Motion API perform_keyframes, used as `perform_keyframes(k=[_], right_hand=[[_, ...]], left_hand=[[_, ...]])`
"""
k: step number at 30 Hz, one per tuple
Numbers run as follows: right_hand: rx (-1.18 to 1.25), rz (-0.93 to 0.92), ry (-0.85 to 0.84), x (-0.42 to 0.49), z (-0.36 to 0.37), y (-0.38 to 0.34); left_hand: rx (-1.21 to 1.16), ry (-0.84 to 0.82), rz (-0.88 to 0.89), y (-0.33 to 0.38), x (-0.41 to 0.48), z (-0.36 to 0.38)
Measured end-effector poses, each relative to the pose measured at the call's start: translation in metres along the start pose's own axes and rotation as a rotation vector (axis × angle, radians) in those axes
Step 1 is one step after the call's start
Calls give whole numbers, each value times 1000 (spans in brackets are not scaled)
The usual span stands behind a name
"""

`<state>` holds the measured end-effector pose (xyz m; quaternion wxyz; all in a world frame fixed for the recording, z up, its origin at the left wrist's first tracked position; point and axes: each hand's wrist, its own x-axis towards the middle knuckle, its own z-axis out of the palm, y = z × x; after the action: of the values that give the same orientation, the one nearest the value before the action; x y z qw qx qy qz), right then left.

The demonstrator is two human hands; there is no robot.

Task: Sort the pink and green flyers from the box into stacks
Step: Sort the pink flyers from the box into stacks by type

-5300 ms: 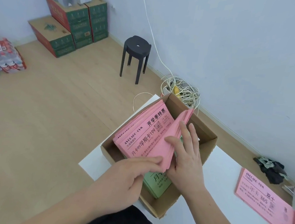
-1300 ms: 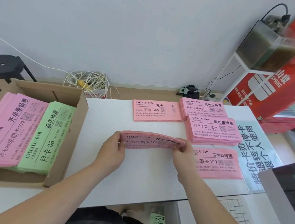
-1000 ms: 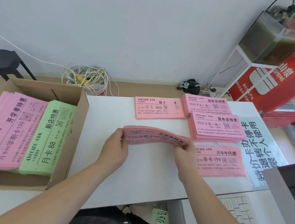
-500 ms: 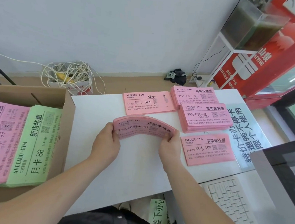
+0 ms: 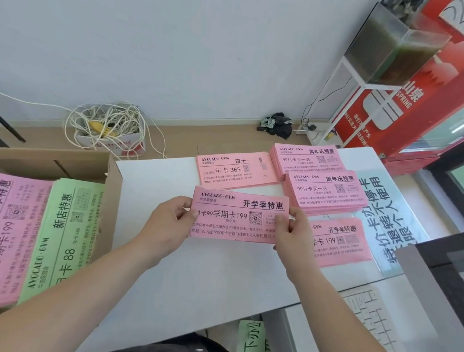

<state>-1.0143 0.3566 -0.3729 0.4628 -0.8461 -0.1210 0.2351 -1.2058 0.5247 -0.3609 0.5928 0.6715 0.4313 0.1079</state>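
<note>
Both hands (image 5: 169, 221) pinch a flat, rectangular pink paper bundle (image 5: 238, 217).

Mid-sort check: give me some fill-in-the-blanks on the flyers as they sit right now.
The held flyers, gripped by the left hand and right hand, are ____.
In the box, the 88 flyers are ____.
The table stack nearest the right hand shows the number ____.
Missing: pink; green; 199.
</note>
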Motion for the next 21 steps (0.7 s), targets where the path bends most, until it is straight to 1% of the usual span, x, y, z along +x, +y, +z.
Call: perform_keyframes(k=[4, 7, 12, 15, 19, 21], right_hand=[[10, 26, 1, 1, -11, 4], [-26, 52, 19, 11, -36, 8], [-190, 100, 90, 37, -98, 22], [-305, 82, 147, 52, -131, 36], [-432, 60, 227, 72, -163, 53], [-463, 45, 221, 79, -167, 58]], left_hand=[[-61, -30, -63, 4, -1, 11], [-104, -93, -122, 9, -7, 33], [-156, -196, -170, 27, -13, 102], [-156, -226, -191, 39, -8, 152], [-164, -228, -180, 54, -2, 204], [-161, -208, -172, 58, -2, 221]])
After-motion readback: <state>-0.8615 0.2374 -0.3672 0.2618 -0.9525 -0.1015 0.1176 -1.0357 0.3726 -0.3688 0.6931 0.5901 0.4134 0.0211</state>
